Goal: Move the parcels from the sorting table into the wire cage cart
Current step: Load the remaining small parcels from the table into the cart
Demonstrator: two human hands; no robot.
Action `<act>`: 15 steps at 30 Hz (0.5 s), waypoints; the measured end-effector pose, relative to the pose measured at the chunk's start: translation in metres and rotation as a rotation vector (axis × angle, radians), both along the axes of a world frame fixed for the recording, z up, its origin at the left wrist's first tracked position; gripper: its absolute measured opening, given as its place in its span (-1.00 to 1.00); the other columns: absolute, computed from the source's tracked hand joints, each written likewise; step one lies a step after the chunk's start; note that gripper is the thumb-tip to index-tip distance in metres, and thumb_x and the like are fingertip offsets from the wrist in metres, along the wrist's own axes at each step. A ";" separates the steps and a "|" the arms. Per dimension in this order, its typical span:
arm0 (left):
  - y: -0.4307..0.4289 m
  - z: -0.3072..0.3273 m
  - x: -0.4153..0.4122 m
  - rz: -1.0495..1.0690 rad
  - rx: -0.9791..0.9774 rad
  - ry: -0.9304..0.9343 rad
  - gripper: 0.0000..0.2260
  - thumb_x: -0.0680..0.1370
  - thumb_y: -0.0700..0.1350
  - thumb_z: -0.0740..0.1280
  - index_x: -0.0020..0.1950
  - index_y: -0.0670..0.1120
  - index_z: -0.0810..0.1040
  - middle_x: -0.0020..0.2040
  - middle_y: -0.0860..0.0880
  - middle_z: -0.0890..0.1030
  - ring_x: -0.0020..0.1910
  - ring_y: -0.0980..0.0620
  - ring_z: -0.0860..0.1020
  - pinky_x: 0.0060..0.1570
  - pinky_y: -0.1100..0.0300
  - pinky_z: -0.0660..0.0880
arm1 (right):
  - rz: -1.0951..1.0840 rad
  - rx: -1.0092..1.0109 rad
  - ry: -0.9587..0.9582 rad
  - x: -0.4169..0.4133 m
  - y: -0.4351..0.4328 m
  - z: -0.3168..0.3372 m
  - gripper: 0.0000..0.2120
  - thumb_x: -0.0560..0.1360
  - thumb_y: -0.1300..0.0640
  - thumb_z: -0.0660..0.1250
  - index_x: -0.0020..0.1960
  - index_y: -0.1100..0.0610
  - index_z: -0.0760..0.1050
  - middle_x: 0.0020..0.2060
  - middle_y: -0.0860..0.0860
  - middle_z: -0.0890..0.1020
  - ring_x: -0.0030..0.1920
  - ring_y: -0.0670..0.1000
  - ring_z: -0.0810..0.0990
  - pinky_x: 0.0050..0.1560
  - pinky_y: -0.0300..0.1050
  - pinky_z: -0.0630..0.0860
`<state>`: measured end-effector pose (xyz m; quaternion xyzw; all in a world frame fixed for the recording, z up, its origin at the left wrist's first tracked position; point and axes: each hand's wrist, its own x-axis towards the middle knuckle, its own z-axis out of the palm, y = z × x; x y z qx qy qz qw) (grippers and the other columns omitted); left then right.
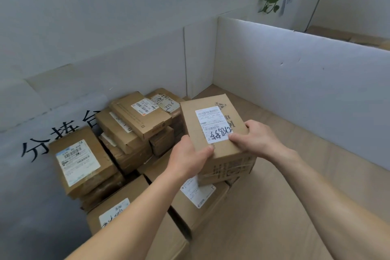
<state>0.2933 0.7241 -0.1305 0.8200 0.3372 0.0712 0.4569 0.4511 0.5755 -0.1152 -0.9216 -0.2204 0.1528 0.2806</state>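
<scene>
Left grip and right grip are each curled round a near corner of the labelled parcel, thumbs on the top face. The box sits over the parcel stack on the table; can't tell if it's clear of the stack yet. Cage cart isn't in frame, so I'd get fingers further under the base before turning, keep it level, and avoid the white partition behind.
</scene>
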 end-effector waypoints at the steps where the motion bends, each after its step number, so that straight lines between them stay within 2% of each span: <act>1: 0.000 0.001 -0.005 -0.005 0.003 -0.006 -0.60 0.48 0.16 0.46 0.20 0.05 0.42 0.01 0.20 0.54 -0.01 0.17 0.54 0.02 0.08 0.60 | -0.016 0.009 0.002 -0.007 -0.002 0.001 -0.59 0.35 -0.29 0.41 0.05 -0.05 0.50 -0.09 -0.13 0.60 -0.09 -0.07 0.57 -0.22 -0.13 0.44; 6: -0.005 0.012 -0.050 -0.002 0.026 -0.035 -0.52 0.40 0.22 0.49 0.15 0.11 0.33 -0.02 0.24 0.47 -0.01 0.19 0.52 0.01 0.06 0.60 | -0.103 0.041 -0.030 -0.059 -0.016 0.012 -0.51 0.31 -0.33 0.40 0.06 -0.04 0.45 -0.11 -0.14 0.57 -0.05 0.00 0.59 -0.11 -0.05 0.52; 9: -0.008 0.019 -0.097 0.010 0.031 -0.048 -0.50 0.39 0.24 0.49 0.15 0.14 0.32 -0.03 0.27 0.46 -0.02 0.21 0.51 -0.01 0.09 0.59 | -0.098 0.042 -0.047 -0.107 -0.020 0.020 -0.53 0.28 -0.38 0.37 -0.01 -0.09 0.40 -0.18 -0.21 0.52 -0.07 0.00 0.57 -0.20 -0.08 0.43; 11: -0.007 0.022 -0.132 0.032 0.032 -0.058 -0.50 0.38 0.24 0.50 0.16 0.14 0.34 -0.04 0.27 0.48 -0.04 0.23 0.51 -0.09 0.16 0.56 | -0.087 0.057 -0.030 -0.141 -0.022 0.023 -0.55 0.27 -0.39 0.36 -0.05 -0.11 0.38 -0.20 -0.25 0.49 -0.07 -0.01 0.55 -0.21 -0.09 0.39; 13: -0.008 0.025 -0.169 0.046 0.028 -0.065 -0.50 0.38 0.24 0.51 0.16 0.16 0.33 -0.06 0.30 0.47 -0.07 0.26 0.51 -0.21 0.26 0.50 | -0.080 0.058 -0.005 -0.175 -0.021 0.024 -0.50 0.27 -0.40 0.37 0.02 -0.09 0.41 -0.14 -0.20 0.53 -0.04 0.01 0.56 -0.16 -0.08 0.43; 15: -0.009 0.024 -0.206 0.052 0.018 -0.067 -0.49 0.39 0.25 0.52 0.16 0.19 0.31 -0.06 0.31 0.45 -0.08 0.27 0.50 -0.28 0.34 0.46 | -0.071 0.053 0.016 -0.207 -0.018 0.023 -0.48 0.28 -0.39 0.38 0.06 -0.08 0.42 -0.12 -0.18 0.53 -0.04 0.00 0.55 -0.19 -0.10 0.42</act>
